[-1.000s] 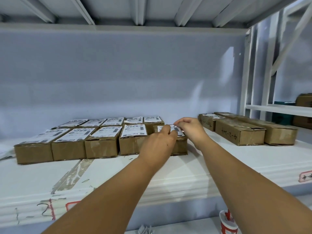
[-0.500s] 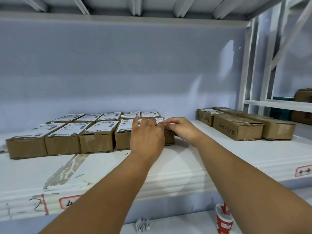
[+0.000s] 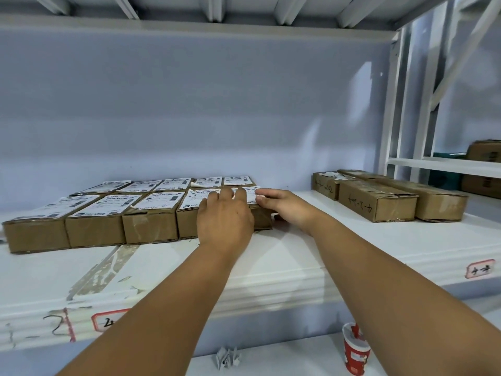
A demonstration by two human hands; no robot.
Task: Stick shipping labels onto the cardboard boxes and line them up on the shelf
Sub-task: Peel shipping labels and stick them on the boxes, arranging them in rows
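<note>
Cardboard box (image 3: 262,217) half hidden, left hand (image 3: 225,216) atop

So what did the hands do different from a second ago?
The left hand opened from bunched fingertips to flat fingers pressing the label onto the end box. The right hand let go of the label's far corner and now rests at the box's right edge. The other labelled boxes stayed put.

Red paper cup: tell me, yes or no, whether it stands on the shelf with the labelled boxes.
No, the red paper cup stands on a lower surface, beneath the shelf that bears the labelled boxes.
</note>
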